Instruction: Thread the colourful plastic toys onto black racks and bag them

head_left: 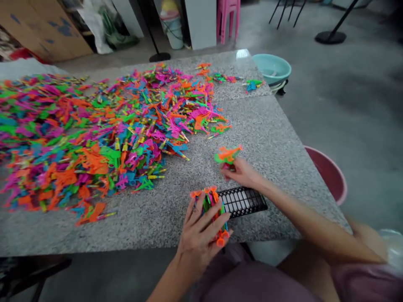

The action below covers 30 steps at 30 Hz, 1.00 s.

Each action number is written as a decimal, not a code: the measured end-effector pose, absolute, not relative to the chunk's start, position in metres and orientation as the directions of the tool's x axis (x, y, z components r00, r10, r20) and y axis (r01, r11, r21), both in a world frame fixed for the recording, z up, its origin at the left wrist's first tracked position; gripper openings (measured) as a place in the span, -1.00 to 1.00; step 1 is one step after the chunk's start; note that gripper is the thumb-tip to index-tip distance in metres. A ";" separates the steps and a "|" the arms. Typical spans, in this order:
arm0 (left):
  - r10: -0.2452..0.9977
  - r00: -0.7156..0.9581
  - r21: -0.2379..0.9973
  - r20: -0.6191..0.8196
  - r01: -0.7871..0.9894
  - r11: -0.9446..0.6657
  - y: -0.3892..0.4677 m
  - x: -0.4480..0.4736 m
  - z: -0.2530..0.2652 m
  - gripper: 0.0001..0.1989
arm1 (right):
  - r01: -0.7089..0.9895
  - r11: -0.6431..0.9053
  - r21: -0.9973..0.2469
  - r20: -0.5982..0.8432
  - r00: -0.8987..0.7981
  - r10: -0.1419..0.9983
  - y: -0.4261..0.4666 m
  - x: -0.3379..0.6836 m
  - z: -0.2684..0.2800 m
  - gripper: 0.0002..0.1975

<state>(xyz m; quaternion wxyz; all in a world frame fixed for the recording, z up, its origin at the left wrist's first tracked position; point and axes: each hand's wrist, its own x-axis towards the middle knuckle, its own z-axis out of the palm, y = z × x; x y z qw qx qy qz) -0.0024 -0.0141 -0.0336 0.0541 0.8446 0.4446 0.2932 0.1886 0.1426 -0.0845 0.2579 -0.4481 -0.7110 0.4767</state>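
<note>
My left hand [201,230] lies across a row of bright plastic toy guns [220,239] standing side by side at the left end of a black lattice basket [244,202]. Its fingers spread over their tops, with the thumb on the near side, holding them together. Orange flared ends poke out beyond the fingers. Just past the basket, my right hand [244,172] is closed around a few toy guns [228,155], orange and green on top with some pink below. Its fingertips are partly hidden. A big heap of similar toy guns [126,130] covers the table's left side.
The speckled stone table [261,130] has its right edge beyond my right arm. Stray toys [252,85] lie near the far right corner. A turquoise basin [272,67] and a dark red basin [327,174] stand off that edge. Pink stools [228,16] are behind.
</note>
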 end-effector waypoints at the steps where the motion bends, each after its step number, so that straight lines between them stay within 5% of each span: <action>1: 0.785 0.436 0.359 0.440 0.716 -0.599 -0.013 -0.003 -0.034 -0.69 | 0.346 0.116 -0.931 -0.066 -0.473 0.878 0.128 0.204 -0.087 -0.95; 9: 0.808 0.443 0.376 0.388 0.724 -0.578 -0.016 0.000 -0.030 -0.67 | 0.422 0.172 -0.890 -0.014 -0.401 0.916 0.090 0.217 -0.096 -0.91; 15: 0.807 0.457 0.376 0.374 0.721 -0.583 -0.014 -0.001 -0.027 -0.65 | 0.360 0.246 -0.900 0.016 -0.535 0.844 0.081 0.187 -0.102 -0.96; 22: 0.800 0.451 0.353 0.395 0.730 -0.586 -0.015 -0.001 -0.031 -0.63 | 0.581 0.455 -0.676 -0.036 -0.642 0.766 0.080 0.175 -0.083 -0.84; 30: 0.711 0.524 0.193 0.469 0.725 -0.661 -0.006 -0.004 -0.015 -0.68 | 0.543 0.434 -0.719 -0.007 -0.630 0.777 0.084 0.185 -0.064 -0.80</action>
